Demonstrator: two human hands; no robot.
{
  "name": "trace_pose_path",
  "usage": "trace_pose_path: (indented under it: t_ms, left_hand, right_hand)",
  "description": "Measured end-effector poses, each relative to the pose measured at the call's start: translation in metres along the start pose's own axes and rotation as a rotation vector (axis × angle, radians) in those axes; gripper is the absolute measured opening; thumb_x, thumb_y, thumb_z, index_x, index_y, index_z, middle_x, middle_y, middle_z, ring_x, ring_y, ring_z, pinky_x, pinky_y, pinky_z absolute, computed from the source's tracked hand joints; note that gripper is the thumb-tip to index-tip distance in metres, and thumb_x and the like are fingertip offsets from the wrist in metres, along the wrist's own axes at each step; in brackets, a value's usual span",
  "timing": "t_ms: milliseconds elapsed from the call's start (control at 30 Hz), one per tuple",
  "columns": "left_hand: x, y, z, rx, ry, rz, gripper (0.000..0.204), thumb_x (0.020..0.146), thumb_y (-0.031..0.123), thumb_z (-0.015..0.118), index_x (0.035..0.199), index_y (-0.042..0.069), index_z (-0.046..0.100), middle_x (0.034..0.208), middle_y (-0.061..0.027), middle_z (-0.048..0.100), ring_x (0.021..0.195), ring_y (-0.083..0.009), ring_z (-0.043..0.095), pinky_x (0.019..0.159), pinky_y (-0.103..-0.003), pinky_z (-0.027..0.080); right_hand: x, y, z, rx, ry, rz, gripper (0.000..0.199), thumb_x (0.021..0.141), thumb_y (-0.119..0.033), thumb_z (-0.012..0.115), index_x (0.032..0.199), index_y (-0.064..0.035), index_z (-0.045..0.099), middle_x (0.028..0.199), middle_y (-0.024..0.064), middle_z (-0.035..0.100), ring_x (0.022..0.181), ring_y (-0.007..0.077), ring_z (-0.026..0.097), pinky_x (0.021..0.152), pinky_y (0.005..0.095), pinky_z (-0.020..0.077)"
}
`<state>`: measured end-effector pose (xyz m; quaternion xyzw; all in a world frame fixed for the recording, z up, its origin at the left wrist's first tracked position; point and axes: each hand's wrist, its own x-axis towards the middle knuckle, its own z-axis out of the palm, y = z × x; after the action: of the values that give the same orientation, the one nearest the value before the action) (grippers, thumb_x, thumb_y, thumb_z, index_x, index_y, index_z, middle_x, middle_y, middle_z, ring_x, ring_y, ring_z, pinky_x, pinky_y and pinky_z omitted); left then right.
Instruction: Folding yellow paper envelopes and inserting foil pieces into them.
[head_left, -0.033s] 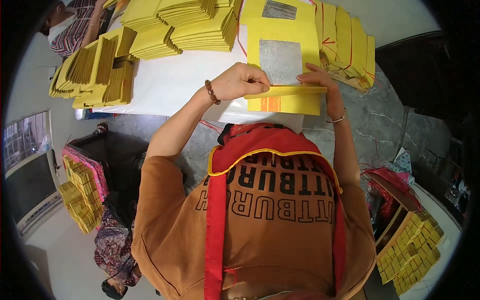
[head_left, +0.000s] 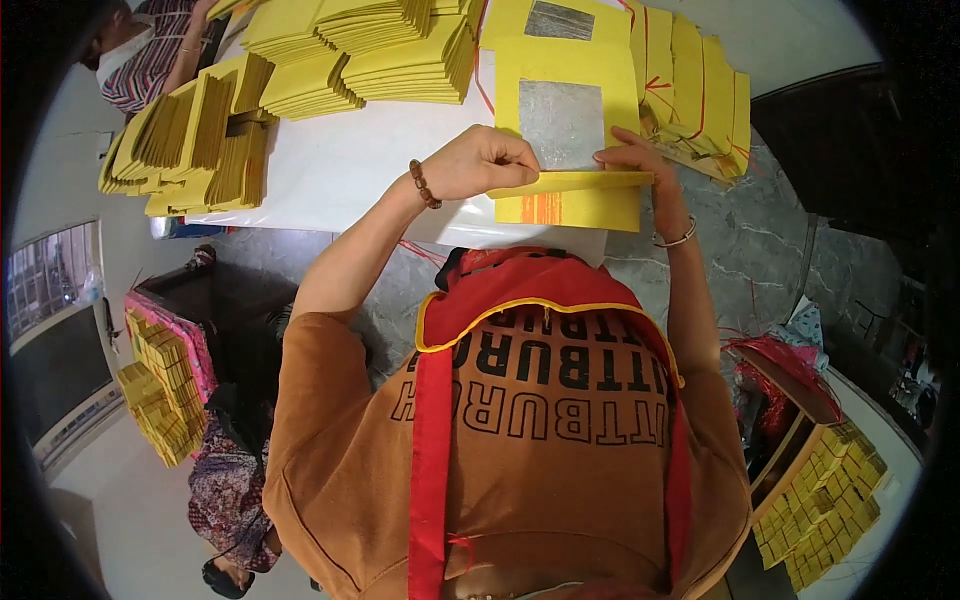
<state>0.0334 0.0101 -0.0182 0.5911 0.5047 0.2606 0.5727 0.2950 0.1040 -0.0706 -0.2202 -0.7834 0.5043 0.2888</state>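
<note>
A yellow paper sheet (head_left: pixel 620 215) with an orange printed patch lies at the table's near edge, a narrow folded strip standing across it. Its left part is pinched between the thumb and fingers of my left hand (head_left: pixel 480 162). My right hand (head_left: pixel 648 165) rests at the strip's right end, its fingers stretched out and apart over the yellow paper beyond. A silver-grey square (head_left: pixel 560 120) shows on the yellow paper just past the strip. Another yellow sheet with a darker silver patch (head_left: pixel 560 20) lies farther off.
Folded yellow paper stacks (head_left: pixel 410 60) cover the table's far left, with more stacks (head_left: pixel 190 135) at its left end. Red-tied yellow bundles (head_left: pixel 695 90) stand right. A person in a striped top (head_left: pixel 145 60) is far left. Yellow piles (head_left: pixel 820 500) sit lower right.
</note>
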Motion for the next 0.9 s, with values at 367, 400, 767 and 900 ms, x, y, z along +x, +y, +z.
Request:
trace_pose_path:
  t_ms: [367,400,767,900]
  left_hand:
    - [-0.009,0.003,-0.012,0.49,0.14,0.398,0.037,0.076,0.018,0.067,0.111,0.005,0.06,0.123,-0.0112,0.054,0.115,-0.0286,0.047,0.095,-0.039,0.037]
    - [-0.005,-0.007,-0.008,0.604,0.228,0.454,0.037,0.075,0.018,0.066,0.11,0.007,0.061,0.122,-0.0111,0.054,0.114,-0.0294,0.048,0.097,-0.039,0.036]
    - [-0.03,0.001,0.02,0.791,0.347,0.567,0.026,0.076,0.007,0.056,0.101,0.012,0.063,0.096,-0.0064,0.063,0.091,-0.0223,0.056,0.076,-0.031,0.042]
    - [-0.029,0.0,0.024,0.528,0.414,0.4,0.021,0.079,0.016,0.06,0.096,0.006,0.063,0.086,-0.0122,0.063,0.077,-0.0286,0.058,0.067,-0.035,0.045]
  right_hand:
    - [-0.004,0.005,0.009,0.257,0.239,0.246,0.03,0.074,-0.006,0.067,0.103,-0.0097,0.065,0.113,-0.0006,0.062,0.119,0.0238,0.047,0.096,0.0338,0.037]
    - [-0.002,0.009,0.002,0.082,0.136,0.086,0.03,0.074,-0.009,0.067,0.104,-0.011,0.065,0.114,-0.0004,0.062,0.119,0.0242,0.047,0.097,0.0352,0.0352]
    - [-0.01,-0.051,-0.018,-0.683,-0.189,-0.324,0.03,0.071,-0.023,0.066,0.101,-0.0182,0.065,0.108,0.001,0.064,0.113,0.0212,0.053,0.099,0.042,0.0284]
    - [-0.019,-0.046,-0.011,-0.341,-0.207,0.016,0.024,0.077,-0.019,0.063,0.1,-0.0121,0.064,0.104,0.0059,0.063,0.103,0.0185,0.058,0.096,0.0376,0.0328]
